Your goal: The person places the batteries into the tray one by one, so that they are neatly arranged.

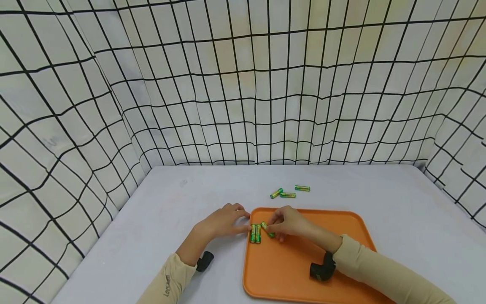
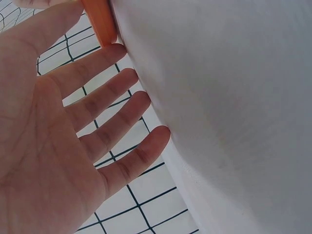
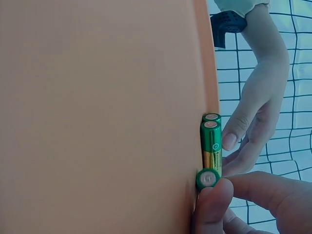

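My right hand [image 1: 289, 221] pinches a green AA-type battery [image 3: 208, 179] between thumb and fingers, tilted, over the left part of an orange tray [image 1: 284, 270]. Just left of it, two more green and gold batteries [image 1: 255, 233] lie side by side along the tray's left edge. My left hand [image 1: 224, 221] is at that edge from outside, its thumb tip near the pair. In the left wrist view its fingers [image 2: 109, 105] are spread and fairly straight, the fingertips against the white table, with the tray's corner by the thumb and index finger.
Beyond the tray's far rim, three loose batteries [image 1: 287, 195] lie on the white table [image 1: 182, 190]. Black wrist cameras sit at both wrists, the right one [image 1: 322, 270] hanging over the tray. White walls with a black grid [image 1: 258, 84] enclose the table.
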Demonstrator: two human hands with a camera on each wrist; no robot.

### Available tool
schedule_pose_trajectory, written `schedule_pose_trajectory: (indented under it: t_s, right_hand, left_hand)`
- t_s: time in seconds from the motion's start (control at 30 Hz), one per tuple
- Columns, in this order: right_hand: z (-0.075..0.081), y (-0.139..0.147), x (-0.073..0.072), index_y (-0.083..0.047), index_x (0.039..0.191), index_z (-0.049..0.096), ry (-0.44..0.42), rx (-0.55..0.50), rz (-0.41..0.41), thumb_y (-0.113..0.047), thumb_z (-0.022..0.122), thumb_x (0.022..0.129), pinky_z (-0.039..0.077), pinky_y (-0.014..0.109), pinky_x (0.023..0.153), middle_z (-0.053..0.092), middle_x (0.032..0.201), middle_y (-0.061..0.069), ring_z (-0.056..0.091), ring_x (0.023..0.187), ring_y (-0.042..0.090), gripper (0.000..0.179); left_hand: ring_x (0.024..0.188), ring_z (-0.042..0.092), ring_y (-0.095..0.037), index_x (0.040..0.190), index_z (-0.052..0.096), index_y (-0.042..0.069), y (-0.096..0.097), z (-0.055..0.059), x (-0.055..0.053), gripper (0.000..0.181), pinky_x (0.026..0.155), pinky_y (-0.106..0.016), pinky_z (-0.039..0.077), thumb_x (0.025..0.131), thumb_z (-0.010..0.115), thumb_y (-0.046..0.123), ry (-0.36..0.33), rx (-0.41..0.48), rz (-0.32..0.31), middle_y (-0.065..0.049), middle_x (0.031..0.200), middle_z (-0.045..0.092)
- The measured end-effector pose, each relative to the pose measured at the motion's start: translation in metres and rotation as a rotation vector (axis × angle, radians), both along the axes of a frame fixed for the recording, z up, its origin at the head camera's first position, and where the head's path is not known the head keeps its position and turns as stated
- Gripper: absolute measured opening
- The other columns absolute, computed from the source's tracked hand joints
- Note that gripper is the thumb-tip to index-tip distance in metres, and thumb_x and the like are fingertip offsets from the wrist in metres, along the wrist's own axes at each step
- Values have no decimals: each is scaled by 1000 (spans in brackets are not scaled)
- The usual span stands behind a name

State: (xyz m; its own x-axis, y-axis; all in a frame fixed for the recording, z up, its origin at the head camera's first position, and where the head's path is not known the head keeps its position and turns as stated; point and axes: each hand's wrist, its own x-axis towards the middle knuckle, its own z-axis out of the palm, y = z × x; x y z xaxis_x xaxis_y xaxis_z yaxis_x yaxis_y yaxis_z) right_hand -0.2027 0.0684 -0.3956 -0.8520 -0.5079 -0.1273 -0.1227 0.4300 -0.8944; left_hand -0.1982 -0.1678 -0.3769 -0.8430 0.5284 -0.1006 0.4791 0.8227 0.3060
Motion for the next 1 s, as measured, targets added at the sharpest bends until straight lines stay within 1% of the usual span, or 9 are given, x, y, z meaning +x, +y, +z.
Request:
schedule_pose_trajectory:
  t_s: [0.33, 0.67, 0.93, 1.0]
  right_hand:
    - [-3, -2, 2, 4, 91, 68, -5, -1, 3, -6, 70, 89, 56, 31, 53, 65, 68, 7, 61, 53, 13, 11]
    - [-3, 0, 2, 5, 90, 67, -9, -18, 29, -5, 70, 89, 56, 31, 53, 64, 66, 6, 60, 53, 13, 10]
    - [-3, 1, 0, 5, 100, 60, -35, -53, 17, -3, 69, 88, 56, 32, 52, 65, 68, 9, 61, 51, 14, 18]
    - [-4, 2, 0, 6, 101, 60, -37, -59, 19, -3, 68, 88, 56, 33, 52, 65, 68, 9, 61, 51, 14, 17]
  left_hand:
    - [121, 50, -30, 127, 64, 13, 0, -1, -1, 44, 102, -49, 42, 93, 64, 41, -1, -7, 14, -9, 132, 54]
    - [119, 50, -29, 126, 64, 12, 1, 1, 0, 43, 101, -48, 43, 93, 64, 40, -4, -2, 3, -9, 130, 55]
    - [120, 51, -29, 126, 64, 13, 1, 2, 0, 43, 101, -48, 43, 93, 65, 40, -3, -12, 8, -8, 130, 55]
    - [119, 51, -30, 126, 65, 13, 1, 1, 0, 43, 101, -48, 43, 93, 65, 40, -3, -6, 6, -9, 129, 56]
